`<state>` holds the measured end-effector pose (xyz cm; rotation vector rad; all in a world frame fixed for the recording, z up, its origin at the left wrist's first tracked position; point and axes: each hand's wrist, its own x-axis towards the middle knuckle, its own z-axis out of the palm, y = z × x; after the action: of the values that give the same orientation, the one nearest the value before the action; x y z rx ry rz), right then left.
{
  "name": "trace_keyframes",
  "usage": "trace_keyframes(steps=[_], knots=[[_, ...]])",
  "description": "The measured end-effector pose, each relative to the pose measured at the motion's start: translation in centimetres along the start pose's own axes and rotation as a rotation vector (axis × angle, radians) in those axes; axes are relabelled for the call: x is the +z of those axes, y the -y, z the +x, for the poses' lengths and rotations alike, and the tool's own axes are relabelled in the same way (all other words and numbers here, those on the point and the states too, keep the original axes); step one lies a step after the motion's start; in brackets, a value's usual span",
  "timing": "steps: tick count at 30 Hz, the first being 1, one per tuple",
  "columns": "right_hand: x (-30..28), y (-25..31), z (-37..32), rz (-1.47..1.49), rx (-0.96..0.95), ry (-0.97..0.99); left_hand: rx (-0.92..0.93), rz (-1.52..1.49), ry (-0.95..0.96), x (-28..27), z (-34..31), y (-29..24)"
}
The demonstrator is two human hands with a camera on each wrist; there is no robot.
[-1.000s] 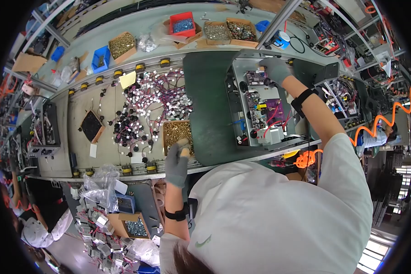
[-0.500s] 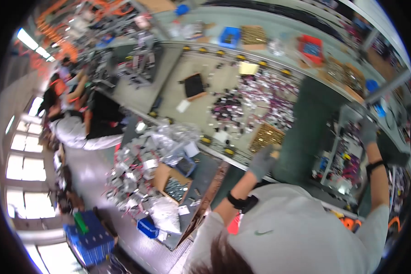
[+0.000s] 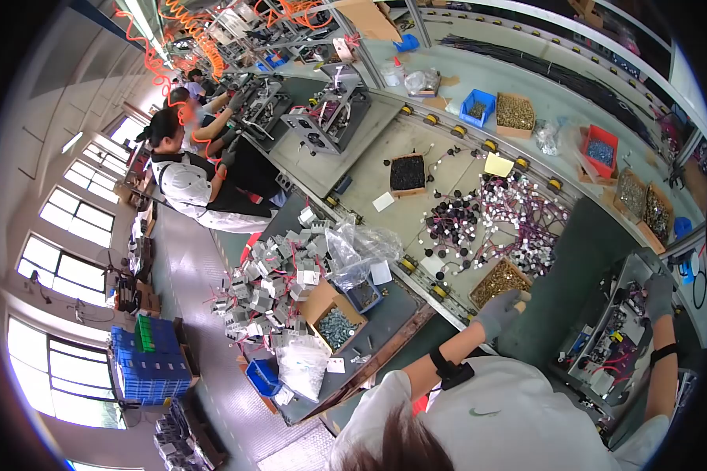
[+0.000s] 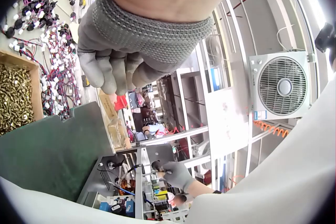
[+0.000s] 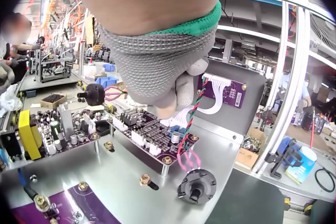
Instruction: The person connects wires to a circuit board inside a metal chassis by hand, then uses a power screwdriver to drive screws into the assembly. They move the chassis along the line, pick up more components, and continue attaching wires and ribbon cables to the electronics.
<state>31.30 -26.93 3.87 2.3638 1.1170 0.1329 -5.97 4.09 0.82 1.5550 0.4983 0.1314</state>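
Observation:
My gloved left hand [image 3: 499, 314] hovers by the right edge of a cardboard box of brass screws [image 3: 501, 284]. In the left wrist view its fingers [image 4: 113, 74] hang loosely bent, with nothing visible held. Inside an open metal chassis [image 5: 123, 174], my gloved right hand [image 5: 157, 71] has curled fingers at the corner of a purple circuit board [image 5: 149, 137]. They pinch a white cable [image 5: 212, 103] near that board; the exact contact is partly hidden. Beside them hang twisted red and green wires [image 5: 194, 113], and a round black part [image 5: 197, 186] lies on the metal.
Wire connectors [image 3: 526, 224] lie heaped on the table behind the screw box, near a black-filled box [image 3: 408, 174]. A red bin [image 3: 599, 151] and blue bin [image 3: 477, 107] stand on the back shelf. Grey parts [image 3: 271, 275] are piled at left; people [image 3: 188, 188] work beyond.
The head view has swung left, bringing windows and other people into sight. My left hand has moved slightly off the screw box toward its right edge; my right hand stays in the chassis.

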Motion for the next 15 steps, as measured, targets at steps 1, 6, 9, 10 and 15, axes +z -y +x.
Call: trace_keyframes(steps=[1, 6, 9, 10, 15], knots=[[0.3, -0.5, 0.1, -0.001, 0.002, -0.005, 0.02, 0.032, -0.015, 0.1, 0.1, -0.2], [3.0, -1.9, 1.9, -0.029, 0.059, 0.23, -0.041, 0.059, -0.016, 0.2, 0.1, -1.1], [3.2, -2.6, 2.0, 0.177, 0.122, 0.219, -0.048, 0.007, 0.019, 0.3, 0.2, -0.7], [3.2, -2.8, 2.0, 0.182, 0.123, 0.221, -0.042, -0.034, 0.043, 0.3, 0.3, -0.6], [6.0, -3.6, 1.4, 0.473, 0.254, 0.016, -0.057, 0.015, 0.027, 0.5, 0.3, -0.5]])
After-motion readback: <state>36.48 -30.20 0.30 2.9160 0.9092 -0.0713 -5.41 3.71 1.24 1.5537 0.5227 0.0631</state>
